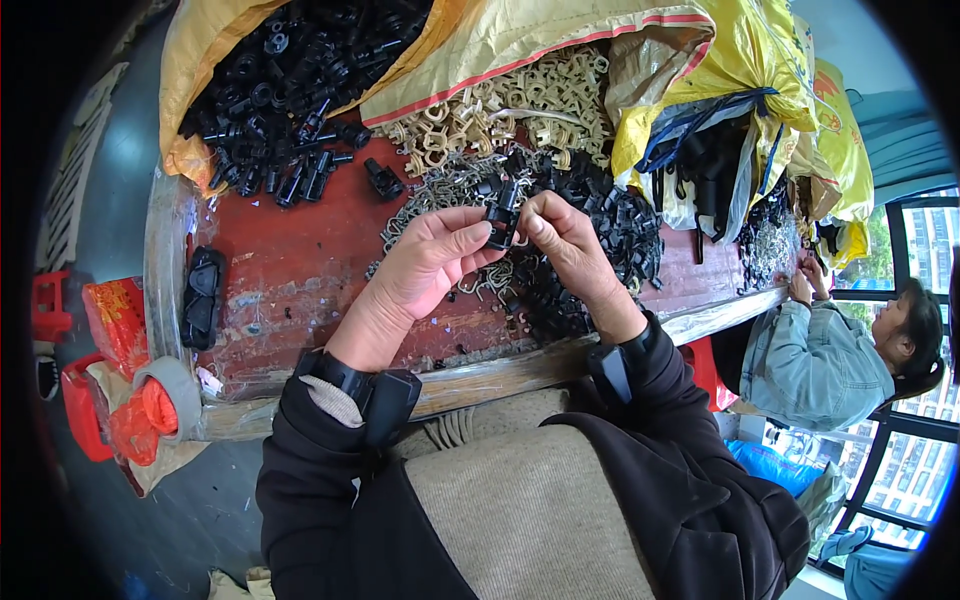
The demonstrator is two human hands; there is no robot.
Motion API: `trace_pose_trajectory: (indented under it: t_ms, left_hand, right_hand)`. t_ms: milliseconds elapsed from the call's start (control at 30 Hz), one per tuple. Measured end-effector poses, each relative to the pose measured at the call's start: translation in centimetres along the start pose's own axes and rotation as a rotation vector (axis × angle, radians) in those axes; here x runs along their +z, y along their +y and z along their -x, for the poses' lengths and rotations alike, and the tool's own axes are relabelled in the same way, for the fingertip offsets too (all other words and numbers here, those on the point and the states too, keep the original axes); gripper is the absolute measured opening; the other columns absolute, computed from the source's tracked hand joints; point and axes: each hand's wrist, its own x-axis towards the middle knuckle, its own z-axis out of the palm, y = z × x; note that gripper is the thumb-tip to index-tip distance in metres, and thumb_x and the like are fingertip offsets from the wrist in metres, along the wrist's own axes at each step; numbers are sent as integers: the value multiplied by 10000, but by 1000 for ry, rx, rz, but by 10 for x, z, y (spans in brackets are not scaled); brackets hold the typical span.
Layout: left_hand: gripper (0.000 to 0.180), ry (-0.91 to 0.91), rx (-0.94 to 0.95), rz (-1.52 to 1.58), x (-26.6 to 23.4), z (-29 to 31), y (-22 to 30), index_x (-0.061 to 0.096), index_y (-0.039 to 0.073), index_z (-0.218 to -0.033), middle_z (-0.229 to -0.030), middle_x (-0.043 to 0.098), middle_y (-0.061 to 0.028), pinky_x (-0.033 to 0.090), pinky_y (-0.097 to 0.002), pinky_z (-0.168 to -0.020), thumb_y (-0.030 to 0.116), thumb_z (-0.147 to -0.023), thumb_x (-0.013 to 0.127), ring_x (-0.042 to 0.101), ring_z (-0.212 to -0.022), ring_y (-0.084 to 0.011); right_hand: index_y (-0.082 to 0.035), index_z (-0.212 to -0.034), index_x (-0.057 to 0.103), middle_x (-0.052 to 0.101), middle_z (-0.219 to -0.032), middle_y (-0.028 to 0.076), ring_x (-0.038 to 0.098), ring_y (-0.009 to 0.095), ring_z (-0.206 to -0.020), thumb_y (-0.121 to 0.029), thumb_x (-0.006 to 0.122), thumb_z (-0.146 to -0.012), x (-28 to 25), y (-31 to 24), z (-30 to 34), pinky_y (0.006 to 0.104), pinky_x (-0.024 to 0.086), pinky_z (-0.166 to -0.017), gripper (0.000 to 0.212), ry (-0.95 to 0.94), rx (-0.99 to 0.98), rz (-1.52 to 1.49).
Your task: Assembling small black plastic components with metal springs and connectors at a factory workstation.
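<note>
A small black plastic fitting [501, 212] is pinched upright between the thumb and fingers of my left hand [428, 258]. My right hand [574, 248] is closed at the fitting's right side, thumb against the forefinger; what those fingertips hold, if anything, is too small to make out. Under both hands lie a heap of small black clips [610, 215] and a pile of bent silvery metal hooks [408, 212]. Beyond them spread many cream plastic rings with lugs [545, 95]. One loose black fitting [383, 180] rests on the red tabletop [290, 265], left of the heaps.
An orange sack [180, 90] spills black fittings at the far left. Yellow sacks [745, 60] stand at the far right. A dark glasses-like object [204, 298] lies near the left edge. To the right, a person in a denim jacket [815, 360] works at the same table.
</note>
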Motion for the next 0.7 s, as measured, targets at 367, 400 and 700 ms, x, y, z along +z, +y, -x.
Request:
trace_pose_trajectory:
  t_ms: [367, 400, 700]
  left_hand:
    - [207, 38, 8, 1, 0, -1, -1, 524, -2, -951, -894, 571, -85, 452, -287, -760, 65, -756, 551, 550, -814, -154]
    - [207, 36, 8, 0, 0, -1, -1, 524, -2, -951, -894, 571, -85, 452, -287, -760, 65, -756, 551, 550, -814, -154]
    - [206, 90, -71, 1, 0, 1, 1, 515, 11, -968, -914, 567, -111, 472, -293, -724, 64, -770, 528, 571, -809, -203]
  right_hand:
    - [-25, -769, 475, 470, -709, -11, 424, 50, -624, -206, 495, -821, -5, -4, 7, 179, 363, -564, 189, -39, 99, -17]
    - [-26, -769, 476, 468, -706, -12, 422, 49, -621, -198, 494, -822, -5, -5, 8, 178, 362, -564, 181, -35, 94, -17]
    - [-20, -759, 479, 450, -721, -6, 416, 64, -655, -131, 517, -802, -5, -20, 9, 189, 352, -587, 124, 72, -5, 78]
